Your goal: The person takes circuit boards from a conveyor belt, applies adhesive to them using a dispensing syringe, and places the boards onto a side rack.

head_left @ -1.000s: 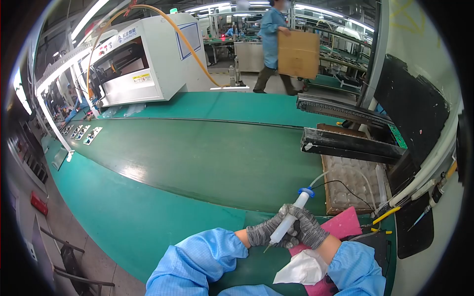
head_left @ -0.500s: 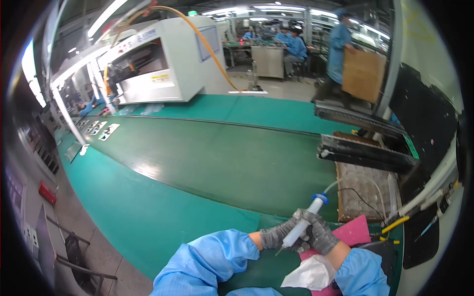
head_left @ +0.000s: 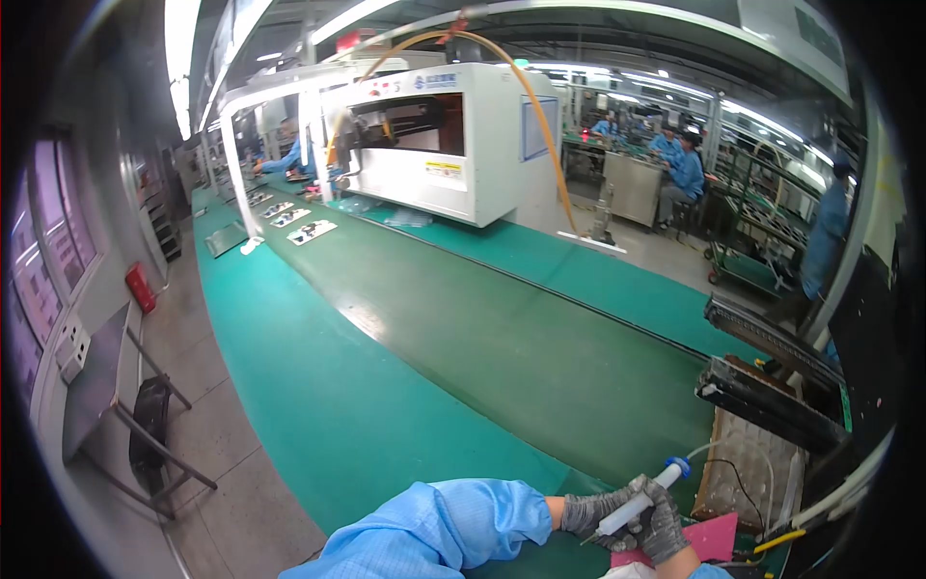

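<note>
A translucent dispensing syringe (head_left: pixel 625 515) with a blue cap and a thin tube slants down to the left, its needle tip lowest. My right hand (head_left: pixel 666 529), in a grey glove, is closed around its barrel. My left hand (head_left: pixel 590 513), gloved alike, is closed against the syringe from the left; part of its fingers is hidden behind the barrel. Under the hands lies a pink sheet (head_left: pixel 712 537). A bit of white wipe or paper (head_left: pixel 629 571) shows at the bottom edge.
A green conveyor belt (head_left: pixel 502 381) runs away to the left, carrying several board assemblies (head_left: pixel 311 232). Beyond it stands a white machine (head_left: pixel 492 174). Black rails (head_left: pixel 767 400) and a framed clear panel (head_left: pixel 748 482) are at right. A yellow-handled tool (head_left: pixel 779 540) lies near.
My view has turned left, so the scene sits further right. Both hands stay together on the syringe. A walking person moves toward the right edge; the carton they carried is out of sight.
</note>
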`<act>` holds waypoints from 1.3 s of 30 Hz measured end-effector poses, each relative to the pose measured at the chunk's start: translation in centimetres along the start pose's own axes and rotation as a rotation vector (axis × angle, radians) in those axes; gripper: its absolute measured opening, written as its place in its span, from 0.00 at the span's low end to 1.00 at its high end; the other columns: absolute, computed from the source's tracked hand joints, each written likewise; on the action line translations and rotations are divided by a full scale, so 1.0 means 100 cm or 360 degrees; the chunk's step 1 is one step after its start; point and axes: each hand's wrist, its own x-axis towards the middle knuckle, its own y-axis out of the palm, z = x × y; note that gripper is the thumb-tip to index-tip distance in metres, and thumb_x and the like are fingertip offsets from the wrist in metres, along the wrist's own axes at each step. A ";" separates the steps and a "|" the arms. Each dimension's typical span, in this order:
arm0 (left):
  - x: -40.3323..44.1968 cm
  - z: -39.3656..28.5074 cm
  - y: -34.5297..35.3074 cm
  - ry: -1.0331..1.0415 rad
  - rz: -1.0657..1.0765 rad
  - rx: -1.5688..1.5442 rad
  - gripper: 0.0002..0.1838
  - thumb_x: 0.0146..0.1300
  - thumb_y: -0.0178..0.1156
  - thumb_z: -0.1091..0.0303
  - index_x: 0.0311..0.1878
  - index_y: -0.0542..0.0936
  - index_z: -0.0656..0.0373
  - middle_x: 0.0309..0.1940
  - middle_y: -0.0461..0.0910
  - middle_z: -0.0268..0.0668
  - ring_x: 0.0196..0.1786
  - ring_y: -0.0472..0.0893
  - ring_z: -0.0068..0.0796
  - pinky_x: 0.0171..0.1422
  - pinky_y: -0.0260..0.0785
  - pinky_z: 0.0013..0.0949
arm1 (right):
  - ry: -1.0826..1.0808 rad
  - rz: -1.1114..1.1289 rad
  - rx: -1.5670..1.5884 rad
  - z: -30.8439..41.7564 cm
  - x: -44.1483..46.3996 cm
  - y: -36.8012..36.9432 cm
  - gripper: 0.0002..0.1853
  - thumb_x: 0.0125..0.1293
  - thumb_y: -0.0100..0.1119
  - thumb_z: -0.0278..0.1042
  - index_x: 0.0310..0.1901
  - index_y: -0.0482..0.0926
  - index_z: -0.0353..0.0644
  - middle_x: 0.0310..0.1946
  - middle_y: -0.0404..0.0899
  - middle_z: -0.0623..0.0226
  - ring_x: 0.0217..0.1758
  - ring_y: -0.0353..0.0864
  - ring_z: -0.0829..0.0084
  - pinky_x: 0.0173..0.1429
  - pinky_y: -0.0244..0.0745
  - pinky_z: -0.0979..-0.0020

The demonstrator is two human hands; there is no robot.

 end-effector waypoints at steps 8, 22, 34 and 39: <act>-0.019 -0.012 0.035 0.0009 0.0068 -0.0049 0.26 0.48 0.52 0.34 0.30 0.75 0.50 0.21 0.76 0.32 0.22 0.76 0.27 0.25 0.71 0.32 | -0.0015 -0.0100 -0.0155 -0.003 0.007 0.004 0.12 0.54 0.55 0.44 0.32 0.72 0.46 0.19 0.70 0.72 0.11 0.65 0.78 0.12 0.60 0.79; -0.038 -0.022 0.051 -0.0276 -0.0051 -0.0097 0.32 0.47 0.51 0.33 0.36 0.73 0.58 0.24 0.77 0.42 0.26 0.78 0.40 0.32 0.75 0.40 | -0.0001 -0.0374 -0.0139 -0.003 -0.014 0.017 0.11 0.54 0.55 0.43 0.34 0.71 0.47 0.20 0.69 0.71 0.14 0.65 0.79 0.14 0.61 0.79; -0.039 -0.026 0.060 -0.0159 -0.0236 0.0219 0.32 0.45 0.50 0.30 0.29 0.74 0.56 0.25 0.76 0.38 0.29 0.78 0.36 0.35 0.75 0.39 | -0.0013 -0.0141 0.0122 -0.028 0.017 -0.036 0.12 0.55 0.57 0.38 0.39 0.71 0.45 0.17 0.68 0.70 0.10 0.63 0.80 0.10 0.60 0.80; -0.034 -0.023 0.042 -0.0221 -0.0153 0.0080 0.33 0.44 0.51 0.29 0.29 0.73 0.54 0.25 0.76 0.37 0.29 0.78 0.35 0.34 0.75 0.39 | -0.0015 -0.0226 0.0023 -0.022 0.014 -0.027 0.11 0.56 0.56 0.39 0.38 0.72 0.46 0.17 0.68 0.71 0.10 0.63 0.81 0.10 0.60 0.80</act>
